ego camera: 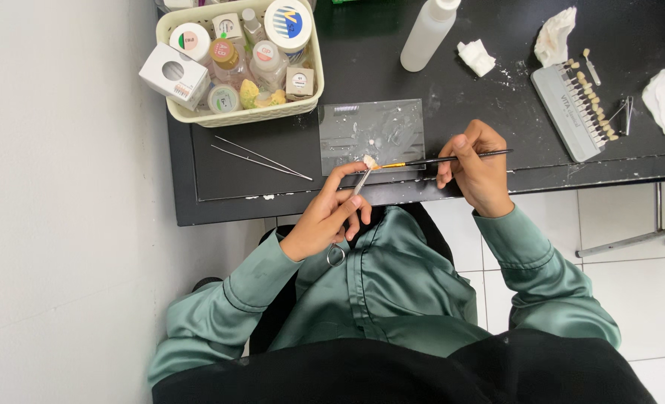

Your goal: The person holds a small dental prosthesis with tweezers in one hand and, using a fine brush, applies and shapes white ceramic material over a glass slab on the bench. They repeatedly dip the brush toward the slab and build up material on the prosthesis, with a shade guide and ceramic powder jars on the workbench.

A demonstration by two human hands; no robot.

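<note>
My left hand (326, 218) grips a metal clamp tool with a ring handle (351, 196), and a small white tooth-shaped piece (370, 161) sits in its tip. My right hand (476, 170) holds a thin black brush (452, 158) with an orange ferrule, its tip touching the white piece. Both meet over the front edge of a clear glass slab (374, 131) smeared with white paste. The slab lies on a black table (273, 150). Green satin sleeves cover both my arms.
A cream basket (235, 116) of small jars and bottles stands at the back left. Long tweezers (261, 158) lie beside the slab. A white squeeze bottle (427, 34), crumpled tissues (476, 57), a grey tooth shade guide (575, 108) and small tweezers (623, 111) lie to the right. A white wall is left.
</note>
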